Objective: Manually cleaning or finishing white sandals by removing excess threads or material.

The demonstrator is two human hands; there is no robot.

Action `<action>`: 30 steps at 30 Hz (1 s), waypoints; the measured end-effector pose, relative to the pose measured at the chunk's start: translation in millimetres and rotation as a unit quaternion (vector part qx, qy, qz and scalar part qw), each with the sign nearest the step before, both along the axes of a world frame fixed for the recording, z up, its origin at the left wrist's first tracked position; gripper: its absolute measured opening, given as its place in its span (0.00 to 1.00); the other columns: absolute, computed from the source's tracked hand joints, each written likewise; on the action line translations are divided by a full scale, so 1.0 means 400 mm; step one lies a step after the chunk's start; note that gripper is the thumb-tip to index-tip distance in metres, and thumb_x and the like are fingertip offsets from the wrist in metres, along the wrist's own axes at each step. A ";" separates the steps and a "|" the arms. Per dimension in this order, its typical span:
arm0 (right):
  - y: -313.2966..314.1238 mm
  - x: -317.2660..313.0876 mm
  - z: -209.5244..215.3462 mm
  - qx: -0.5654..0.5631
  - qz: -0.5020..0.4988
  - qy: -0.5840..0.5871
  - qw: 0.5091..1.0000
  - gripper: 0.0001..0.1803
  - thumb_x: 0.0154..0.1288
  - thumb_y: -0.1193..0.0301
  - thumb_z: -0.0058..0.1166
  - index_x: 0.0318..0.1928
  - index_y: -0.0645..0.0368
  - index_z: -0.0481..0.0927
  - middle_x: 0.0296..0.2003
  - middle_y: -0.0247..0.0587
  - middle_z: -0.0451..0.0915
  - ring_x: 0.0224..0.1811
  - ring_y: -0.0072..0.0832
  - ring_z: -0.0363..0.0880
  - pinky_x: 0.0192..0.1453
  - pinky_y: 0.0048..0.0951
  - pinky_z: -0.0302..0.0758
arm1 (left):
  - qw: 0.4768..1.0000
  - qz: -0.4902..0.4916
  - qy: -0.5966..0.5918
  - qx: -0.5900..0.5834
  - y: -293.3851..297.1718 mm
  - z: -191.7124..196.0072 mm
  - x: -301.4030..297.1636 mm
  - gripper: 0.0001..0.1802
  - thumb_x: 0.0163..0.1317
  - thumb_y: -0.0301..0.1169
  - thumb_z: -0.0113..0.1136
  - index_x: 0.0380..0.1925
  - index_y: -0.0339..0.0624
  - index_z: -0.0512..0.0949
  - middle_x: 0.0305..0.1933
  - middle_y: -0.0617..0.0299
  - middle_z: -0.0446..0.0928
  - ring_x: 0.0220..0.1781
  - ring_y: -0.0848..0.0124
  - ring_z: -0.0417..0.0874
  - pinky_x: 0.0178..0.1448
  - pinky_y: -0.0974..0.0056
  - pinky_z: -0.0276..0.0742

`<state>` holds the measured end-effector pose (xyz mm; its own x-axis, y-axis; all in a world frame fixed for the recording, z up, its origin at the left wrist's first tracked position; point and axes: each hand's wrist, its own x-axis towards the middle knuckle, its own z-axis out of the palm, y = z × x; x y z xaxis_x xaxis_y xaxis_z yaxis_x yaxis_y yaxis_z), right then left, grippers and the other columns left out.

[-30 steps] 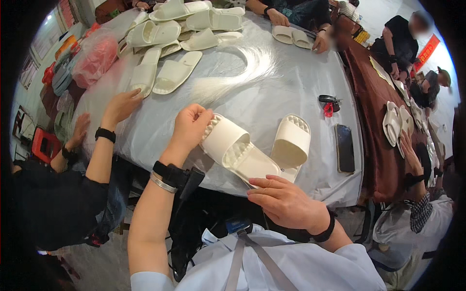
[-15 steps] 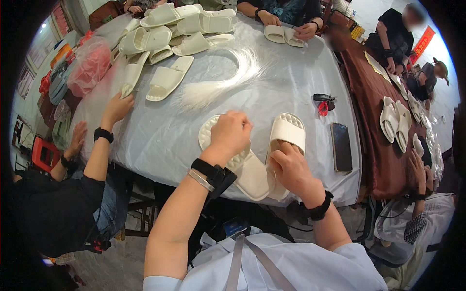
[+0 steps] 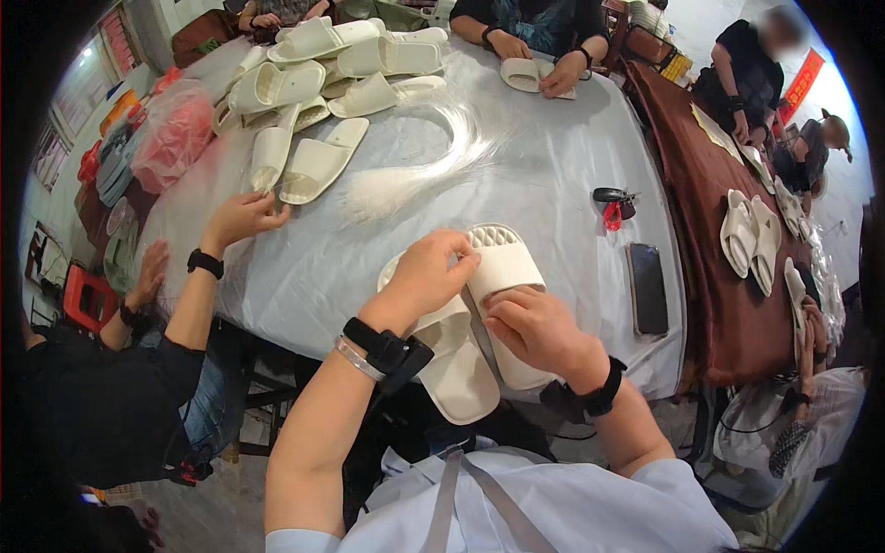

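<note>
The left hand (image 3: 426, 275) is lying across the strap of the left slipper (image 3: 456, 380), with its fingers bending toward the right slipper (image 3: 505, 263); whether they are pinching anything, I cannot tell, since the knuckles are hiding the tips. The right hand (image 3: 539, 327) is curling its fingers at the rear edge of the right slipper's strap, the tips going out of sight in the opening; I cannot tell whether they are gripping it. Both cream slippers are resting side by side at the near edge of the table (image 3: 553, 189), toes pointing away from the person, and the left slipper's heel is sticking out past that edge.

To the right, a dark phone (image 3: 648, 290) is lying on the table, with a small black and red item (image 3: 613, 207) sitting just beyond it. Farther in, a bundle of white strands (image 3: 461, 152) is curving over the plastic covering. Behind it to the left, more slippers are forming a pile (image 3: 373, 55), and one slipper (image 3: 323, 164) is lying just in front. A co-worker's hand (image 3: 241, 221) is reaching toward the pile's near end, while another co-worker's hand (image 3: 562, 74) is touching a slipper across the table.
</note>
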<state>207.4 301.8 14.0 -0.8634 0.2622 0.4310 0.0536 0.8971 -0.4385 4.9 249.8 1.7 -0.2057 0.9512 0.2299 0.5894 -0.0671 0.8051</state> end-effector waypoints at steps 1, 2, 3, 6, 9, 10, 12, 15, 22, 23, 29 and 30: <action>-0.012 -0.005 0.006 0.002 0.003 0.001 1.000 0.05 0.59 0.73 0.57 0.32 0.61 0.77 0.36 0.43 0.81 0.39 0.42 0.80 0.41 0.38 0.78 | 0.999 -0.019 -0.037 -0.015 0.007 -0.001 0.001 0.11 0.59 0.34 0.62 0.30 0.36 0.78 0.44 0.50 0.80 0.45 0.54 0.80 0.50 0.59 0.74; -0.024 -0.010 0.012 0.008 -0.004 0.054 0.999 0.05 0.58 0.75 0.59 0.33 0.62 0.77 0.35 0.42 0.81 0.38 0.41 0.80 0.40 0.37 0.78 | 0.999 -0.016 -0.036 -0.013 0.011 -0.009 0.003 0.11 0.59 0.34 0.62 0.30 0.36 0.78 0.44 0.50 0.80 0.45 0.54 0.80 0.50 0.59 0.74; -0.030 -0.015 0.018 0.015 -0.015 0.105 0.994 0.06 0.56 0.76 0.61 0.33 0.62 0.78 0.34 0.42 0.81 0.38 0.39 0.81 0.40 0.35 0.79 | 0.999 -0.035 -0.019 -0.009 0.021 -0.014 0.011 0.12 0.59 0.37 0.60 0.29 0.38 0.78 0.40 0.50 0.80 0.43 0.53 0.80 0.46 0.57 0.74; -0.048 -0.053 0.028 0.006 -0.006 0.193 0.981 0.09 0.51 0.80 0.63 0.35 0.62 0.79 0.31 0.40 0.80 0.37 0.38 0.81 0.39 0.33 0.79 | 0.998 -0.058 0.019 -0.016 0.024 -0.014 0.014 0.13 0.58 0.40 0.60 0.28 0.40 0.79 0.35 0.51 0.79 0.41 0.53 0.80 0.43 0.54 0.74; -0.058 -0.087 0.059 0.012 0.024 0.215 0.976 0.12 0.49 0.82 0.63 0.37 0.63 0.80 0.29 0.40 0.79 0.37 0.38 0.81 0.40 0.32 0.79 | 0.995 -0.048 0.069 -0.048 0.010 0.002 0.010 0.14 0.58 0.42 0.60 0.28 0.41 0.80 0.34 0.52 0.80 0.40 0.53 0.81 0.43 0.52 0.73; -0.061 -0.093 0.066 0.023 0.027 0.222 0.974 0.13 0.48 0.82 0.63 0.38 0.63 0.81 0.27 0.40 0.77 0.34 0.38 0.79 0.37 0.33 0.78 | 0.992 -0.035 0.097 -0.068 0.004 0.006 0.005 0.15 0.57 0.43 0.60 0.28 0.42 0.80 0.33 0.53 0.80 0.39 0.53 0.81 0.44 0.51 0.72; -0.052 -0.084 0.075 0.041 0.003 0.222 0.974 0.14 0.47 0.83 0.63 0.38 0.63 0.81 0.26 0.40 0.76 0.33 0.38 0.78 0.36 0.33 0.76 | 0.995 -0.009 0.080 -0.065 -0.011 -0.002 -0.003 0.14 0.58 0.43 0.60 0.28 0.43 0.80 0.33 0.55 0.80 0.39 0.54 0.81 0.43 0.50 0.72; -0.027 -0.071 0.073 0.058 -0.056 0.249 0.965 0.13 0.49 0.83 0.62 0.39 0.62 0.81 0.24 0.41 0.75 0.28 0.40 0.75 0.31 0.36 0.73 | 0.995 0.053 0.047 -0.076 -0.031 0.000 -0.012 0.14 0.58 0.42 0.60 0.28 0.43 0.81 0.32 0.56 0.81 0.39 0.55 0.81 0.43 0.50 0.72; 0.003 0.043 0.029 0.097 -0.242 0.096 0.961 0.05 0.53 0.80 0.60 0.32 0.60 0.80 0.22 0.40 0.77 0.25 0.38 0.75 0.29 0.36 0.73 | 0.987 0.137 0.029 -0.083 -0.034 -0.021 -0.025 0.12 0.59 0.41 0.60 0.28 0.44 0.80 0.31 0.57 0.81 0.38 0.56 0.81 0.42 0.51 0.72; -0.001 0.058 0.023 0.100 -0.254 0.055 0.961 0.04 0.52 0.79 0.60 0.30 0.59 0.79 0.21 0.38 0.77 0.26 0.37 0.76 0.29 0.36 0.74 | 0.987 0.135 0.028 -0.084 -0.031 -0.025 -0.025 0.12 0.59 0.41 0.60 0.28 0.44 0.80 0.31 0.57 0.81 0.38 0.56 0.81 0.42 0.51 0.72; -0.054 0.104 0.011 0.080 -0.257 -0.021 0.963 0.05 0.51 0.75 0.59 0.22 0.58 0.77 0.20 0.41 0.78 0.26 0.40 0.78 0.28 0.38 0.75 | 0.986 0.143 0.066 -0.048 -0.036 -0.041 -0.029 0.15 0.60 0.42 0.60 0.28 0.41 0.78 0.26 0.59 0.79 0.30 0.63 0.79 0.38 0.60 0.73; -0.061 0.107 0.007 0.081 -0.259 -0.022 0.962 0.05 0.51 0.75 0.59 0.22 0.58 0.77 0.20 0.41 0.78 0.26 0.40 0.78 0.28 0.38 0.75 | 0.986 0.143 0.069 -0.043 -0.034 -0.048 -0.031 0.15 0.61 0.42 0.60 0.28 0.41 0.78 0.26 0.59 0.79 0.30 0.63 0.79 0.37 0.60 0.73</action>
<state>250.1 277.3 16.9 -0.6533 0.5950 0.4682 0.5271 0.8013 -0.2829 -7.4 236.3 -17.4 -0.4414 0.8759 0.1948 0.6781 0.1834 0.7117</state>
